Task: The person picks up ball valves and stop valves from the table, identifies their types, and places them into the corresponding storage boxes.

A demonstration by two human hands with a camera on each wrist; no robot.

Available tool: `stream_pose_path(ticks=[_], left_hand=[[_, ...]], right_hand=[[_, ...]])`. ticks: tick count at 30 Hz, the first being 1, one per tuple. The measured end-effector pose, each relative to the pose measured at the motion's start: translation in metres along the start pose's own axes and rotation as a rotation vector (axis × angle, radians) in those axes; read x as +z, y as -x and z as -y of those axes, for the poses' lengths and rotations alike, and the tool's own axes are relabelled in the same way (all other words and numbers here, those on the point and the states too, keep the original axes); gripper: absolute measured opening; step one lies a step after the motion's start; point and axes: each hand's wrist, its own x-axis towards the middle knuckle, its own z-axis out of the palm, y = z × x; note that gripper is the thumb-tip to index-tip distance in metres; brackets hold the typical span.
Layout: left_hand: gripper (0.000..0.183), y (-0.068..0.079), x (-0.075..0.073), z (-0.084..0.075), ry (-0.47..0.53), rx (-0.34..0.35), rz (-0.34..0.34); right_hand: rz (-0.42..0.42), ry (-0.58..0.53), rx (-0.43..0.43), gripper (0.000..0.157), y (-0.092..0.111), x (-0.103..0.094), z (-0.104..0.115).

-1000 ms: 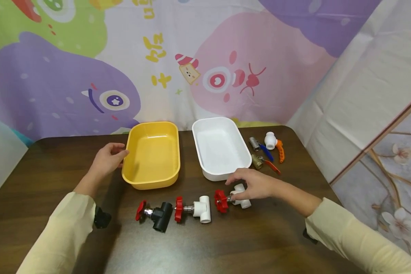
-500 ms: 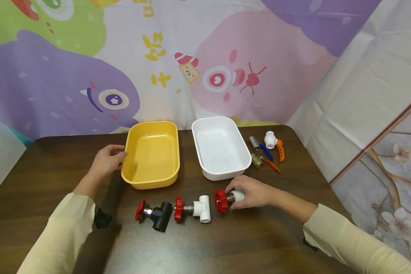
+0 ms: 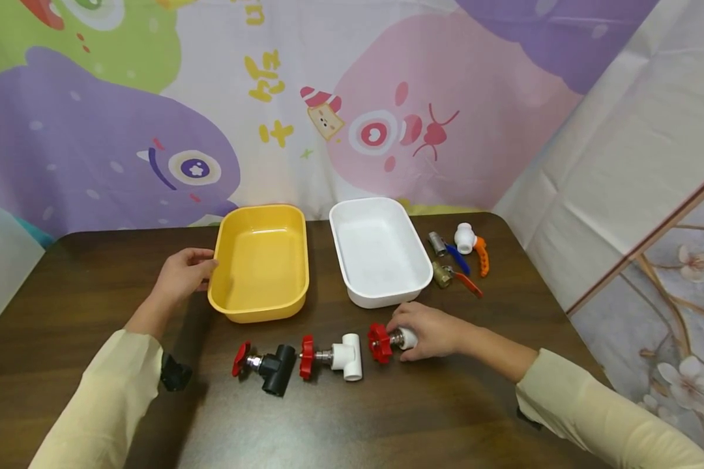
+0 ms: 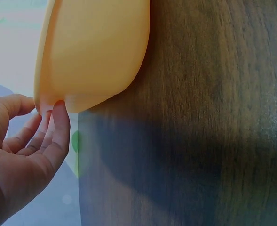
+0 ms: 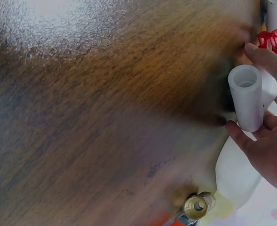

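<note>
My left hand (image 3: 182, 277) pinches the left rim of a yellow tray (image 3: 299, 306), thumb at the edge and fingers on the outer wall. Over on the right, my right hand (image 3: 437, 331) grips the white tee body of a stop valve (image 3: 409, 338) with a red handwheel (image 3: 380, 343); its fingers hide part of the body. One white pipe end of that valve (image 5: 247, 101) shows between the spread fingers in the right wrist view. To its left lie a second white valve (image 3: 345, 358) and a black valve (image 3: 277, 371), both with red handwheels.
Behind the right hand stands a white tray (image 3: 381, 254). Several ball valves lie at the back right: a silver one (image 3: 437, 244) with a blue lever, a brass one (image 3: 442, 275) with a red lever, and a white one (image 3: 464, 238) with an orange lever. A printed cloth (image 3: 270, 163) hangs behind.
My right hand has come down from above the rightmost white valve and closed its fingers round the body. The left hand stays at the yellow tray.
</note>
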Motion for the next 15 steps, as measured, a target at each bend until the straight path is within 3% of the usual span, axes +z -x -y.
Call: stream_pose_path(ticks=[15], left_hand=[[0.050,-0.0008,-0.0010,0.0003,0.013,-0.008,0.005]], right_hand=[[-0.032,0.016,-0.027,0.028,0.0008,0.0012,0.0000]])
